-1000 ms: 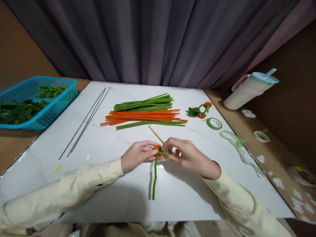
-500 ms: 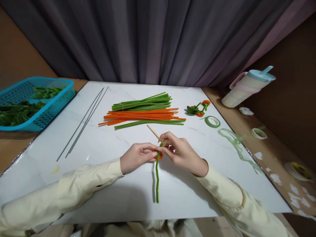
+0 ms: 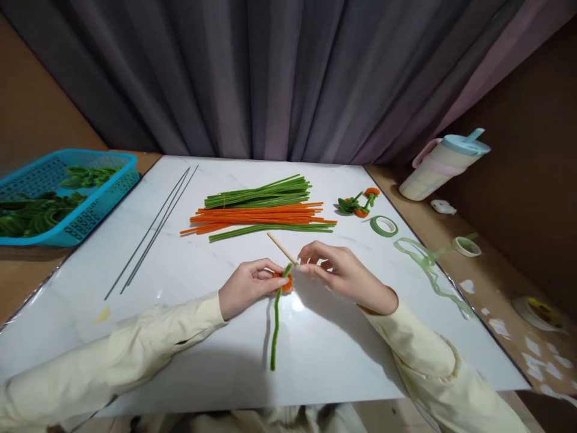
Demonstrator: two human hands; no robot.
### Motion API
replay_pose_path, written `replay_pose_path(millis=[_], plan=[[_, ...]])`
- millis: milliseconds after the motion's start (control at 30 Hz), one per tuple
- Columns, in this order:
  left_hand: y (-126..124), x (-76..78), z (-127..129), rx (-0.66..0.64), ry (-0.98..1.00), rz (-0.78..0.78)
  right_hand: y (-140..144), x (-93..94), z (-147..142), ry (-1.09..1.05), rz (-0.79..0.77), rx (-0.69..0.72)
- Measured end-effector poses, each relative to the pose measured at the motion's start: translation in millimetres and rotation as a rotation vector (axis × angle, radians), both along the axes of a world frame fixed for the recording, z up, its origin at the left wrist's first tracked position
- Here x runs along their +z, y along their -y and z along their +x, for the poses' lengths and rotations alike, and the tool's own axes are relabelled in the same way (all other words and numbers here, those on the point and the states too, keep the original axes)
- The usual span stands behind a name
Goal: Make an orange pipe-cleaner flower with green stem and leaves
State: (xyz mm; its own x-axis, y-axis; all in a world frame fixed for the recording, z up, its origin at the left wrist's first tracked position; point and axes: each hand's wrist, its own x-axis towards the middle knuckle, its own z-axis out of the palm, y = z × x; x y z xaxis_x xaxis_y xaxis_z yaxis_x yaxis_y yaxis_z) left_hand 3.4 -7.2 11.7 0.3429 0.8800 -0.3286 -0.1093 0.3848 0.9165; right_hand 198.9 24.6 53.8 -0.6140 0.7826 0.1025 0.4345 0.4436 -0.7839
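Both hands low over the white marble bench [image 3: 189, 337], near its middle. Left hand [image 3: 246, 287]: grip pinched on a small orange pipe-cleaner coil [image 3: 285, 281], thumb and fingers closed around it just above the bench. Green pipe cleaner [image 3: 275, 325] joined at the coil, trailing back toward the body, slightly wavy, lying along the bench. Right hand [image 3: 345, 275]: fingertips clenched on the near end of a thin wooden stick [image 3: 282, 248], stick angled away to the upper left, its held end right beside the coil. Behind the hands: bundle of green pipe cleaners [image 3: 259, 191], orange pipe cleaners [image 3: 256, 215] touching it in front. Two thin metal wires [image 3: 155, 225] left of these. Finished orange-and-green pieces [image 3: 358, 204] and a green tape roll [image 3: 384, 226] to the right. Blue basket [image 3: 85, 207] of green shapes far left, off the bench.
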Motion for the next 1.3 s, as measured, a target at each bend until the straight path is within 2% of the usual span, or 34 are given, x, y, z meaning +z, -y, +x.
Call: replay_pose_path(millis=[167,267,367,500,733,900,1000,1167,1300], plan=[[-1.4,0.2,-2.8,-0.049,-0.026,0.051,0.5,-3.1,-0.1,0.024,0.041,0.075],[-1.6,0.6,-5.1,-0.086,0.028,0.042,4.3,-10.2,-6.6,0.01,0.06,0.101],[-1.2,-0.5,-6.7,-0.117,0.096,0.044,6.0,-14.9,-10.3,-0.008,0.078,0.097],[0.4,-5.3,-5.6,-0.136,0.082,0.083,6.7,-14.6,-10.7,-0.043,0.092,0.061],[2.6,-7.8,-3.0,-0.047,-0.01,0.207,10.4,-9.7,-13.1,-0.058,0.058,0.022],[2.9,-2.9,-5.6,-0.023,-0.117,0.313,11.8,-12.9,-13.3,-0.109,0.107,0.014],[3.2,-2.6,-5.8,-0.005,-0.127,0.325,11.5,-16.0,-12.9,-0.139,0.144,0.027],[2.7,-3.9,-5.4,0.028,-0.093,0.292,10.4,-16.5,-12.1,-0.152,-0.006,0.017],[3.5,-2.8,-7.1,0.022,-0.182,0.368,10.7,-15.8,-12.0,-0.143,-0.137,-0.021]])
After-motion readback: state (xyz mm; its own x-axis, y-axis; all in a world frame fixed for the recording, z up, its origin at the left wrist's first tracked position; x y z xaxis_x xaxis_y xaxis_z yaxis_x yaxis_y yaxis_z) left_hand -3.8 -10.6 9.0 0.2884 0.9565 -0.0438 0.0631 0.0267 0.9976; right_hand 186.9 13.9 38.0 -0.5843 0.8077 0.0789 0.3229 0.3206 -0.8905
